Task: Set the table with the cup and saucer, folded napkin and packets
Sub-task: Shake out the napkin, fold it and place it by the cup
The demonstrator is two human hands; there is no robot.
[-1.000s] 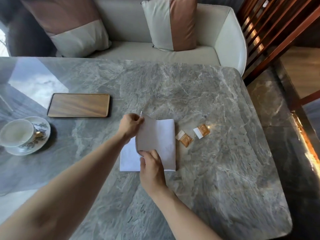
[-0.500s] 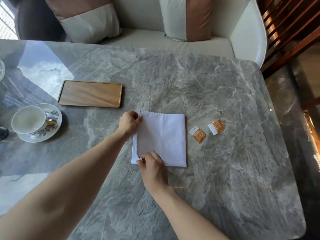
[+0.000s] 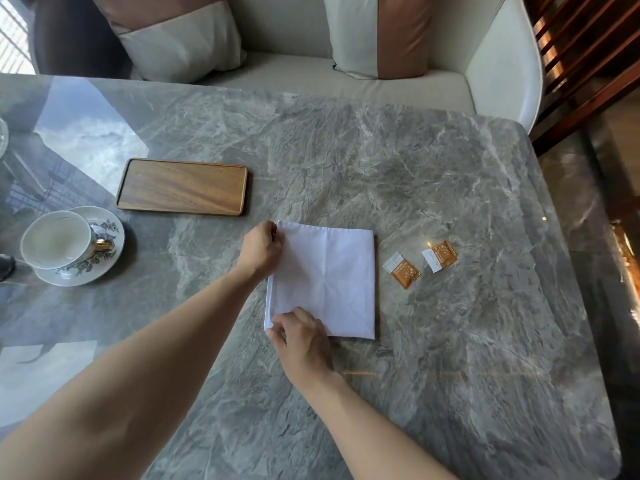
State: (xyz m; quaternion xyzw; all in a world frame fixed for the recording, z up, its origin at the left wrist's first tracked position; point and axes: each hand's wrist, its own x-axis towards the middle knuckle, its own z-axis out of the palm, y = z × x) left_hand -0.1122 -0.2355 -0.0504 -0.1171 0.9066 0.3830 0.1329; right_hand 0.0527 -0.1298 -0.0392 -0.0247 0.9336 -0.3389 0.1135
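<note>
A white napkin (image 3: 329,282) lies folded in a flat rectangle on the grey marble table (image 3: 415,174). My left hand (image 3: 261,247) pinches its far left corner. My right hand (image 3: 301,337) pinches its near left corner. Two orange-and-white packets (image 3: 401,270) (image 3: 439,255) lie just right of the napkin. A white cup (image 3: 57,239) with a gold handle stands on a flowered saucer (image 3: 104,258) at the left edge of the table.
A flat wooden tray (image 3: 182,186) lies beyond the napkin to the left. A cream sofa (image 3: 311,74) with two cushions borders the far edge. Wooden slats (image 3: 588,46) stand at the upper right. A thin stick (image 3: 358,373) lies near my right wrist.
The raised right half of the napkin has been laid over to the left, so the napkin now lies flat and folded. Both hands stay at its left corners. The camera has tilted downward.
</note>
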